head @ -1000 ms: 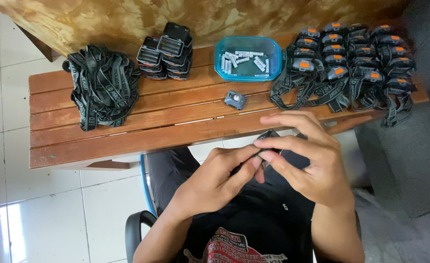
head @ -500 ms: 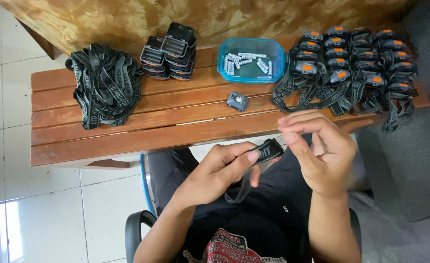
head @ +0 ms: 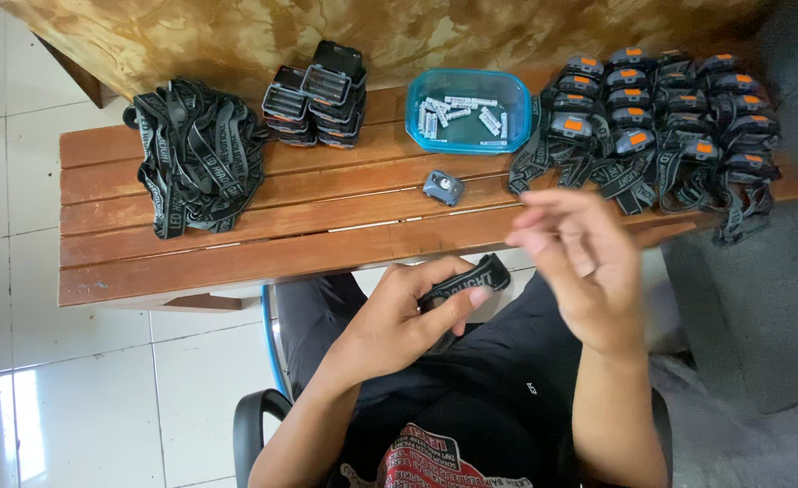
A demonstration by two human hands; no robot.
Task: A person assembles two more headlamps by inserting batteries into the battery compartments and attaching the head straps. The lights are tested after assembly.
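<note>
My left hand (head: 408, 312) holds a black elastic headband strap (head: 471, 278) over my lap, just below the bench's front edge. My right hand (head: 570, 258) is raised and blurred, fingers apart, holding nothing, a little to the right of the strap. A small grey headlamp body (head: 442, 186) lies alone on the wooden bench (head: 236, 235), above and between my hands.
A heap of black straps (head: 196, 154) lies at the bench's left. Stacked black battery holders (head: 317, 95) stand beside a blue tray of batteries (head: 467, 110). Several assembled headlamps with orange buttons (head: 661, 126) cover the right end. A chair arm (head: 254, 425) shows below left.
My right hand has let go of the strap and lifted up and to the right. My left hand keeps the strap and has dropped slightly toward my lap.
</note>
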